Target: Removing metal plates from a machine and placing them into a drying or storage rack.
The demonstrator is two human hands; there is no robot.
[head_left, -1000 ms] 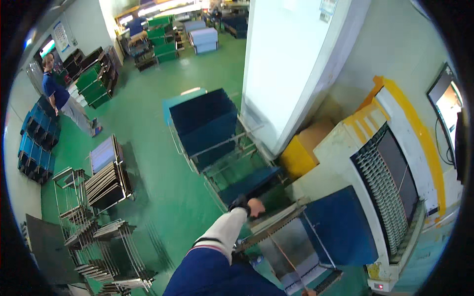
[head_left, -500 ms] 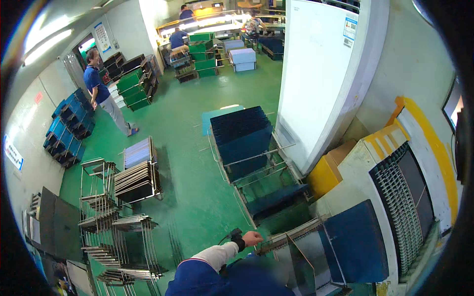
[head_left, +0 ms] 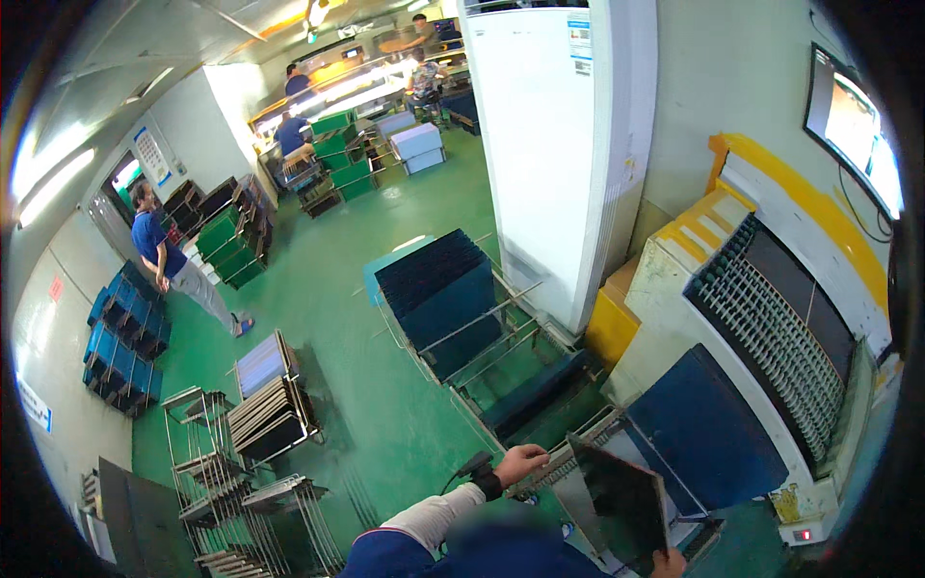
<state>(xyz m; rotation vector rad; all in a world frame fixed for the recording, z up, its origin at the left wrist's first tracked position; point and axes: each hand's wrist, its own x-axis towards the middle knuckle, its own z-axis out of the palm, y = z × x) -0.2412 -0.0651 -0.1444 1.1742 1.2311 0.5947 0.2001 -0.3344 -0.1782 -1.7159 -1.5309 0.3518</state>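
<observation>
My right hand (head_left: pixel 667 564) grips the lower right corner of a thin dark panel (head_left: pixel 621 506), which stands tilted above a metal rack (head_left: pixel 570 464). Only part of that hand shows at the lower edge. My left hand (head_left: pixel 521 464), with a black band at the wrist, hovers by the rack's left end, short of the panel's upper left corner. Its fingers point right, loosely bent, and hold nothing that I can see. Right behind the rack leans a large dark blue board (head_left: pixel 708 424).
A machine with a ribbed roller conveyor (head_left: pixel 771 337) stands at the right. Ahead are a rack of dark blue panels (head_left: pixel 438 308) and a tall white cabinet (head_left: pixel 540 144). Metal racks (head_left: pixel 226 482) stand at the left. A person (head_left: pixel 164 241) stands far left; others sit farther back.
The view has swung to the right. The dark panel has come up and tilted toward me, with my right hand now visible on its corner. My left hand stays near the rack's end.
</observation>
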